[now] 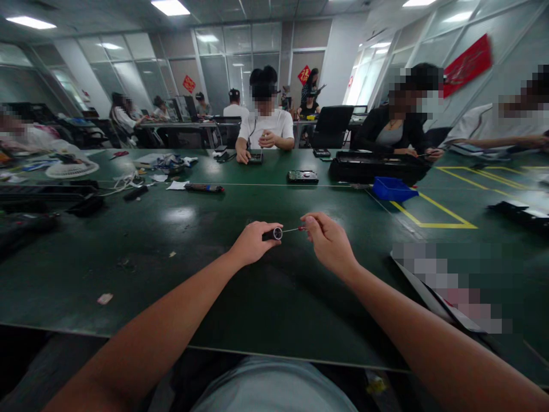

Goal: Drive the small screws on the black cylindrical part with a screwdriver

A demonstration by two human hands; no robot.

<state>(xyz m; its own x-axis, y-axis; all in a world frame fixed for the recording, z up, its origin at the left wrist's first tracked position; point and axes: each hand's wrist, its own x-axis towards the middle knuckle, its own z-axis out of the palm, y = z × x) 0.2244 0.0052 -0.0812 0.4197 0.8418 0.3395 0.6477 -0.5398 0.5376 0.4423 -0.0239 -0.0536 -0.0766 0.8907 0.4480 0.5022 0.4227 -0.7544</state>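
Just above the green table [240,303], my left hand [253,243] grips a small dark cylinder [277,233] between thumb and fingers. Its round end has a pale rim and faces toward my right side; what it belongs to I cannot make out. My right hand [326,237] is closed around the reddish handle of a thin screwdriver [294,229]. The metal shaft points left, and its tip is at or very close to the cylinder's rim. Whether the two touch is too small to tell.
Ahead lie a green circuit board device [302,177], a blue bin [393,189] and a long black housing [373,167]. A dark bar-shaped part [205,187] and a white fan [71,166] are at left. Several people sit around, one [265,126] directly opposite.
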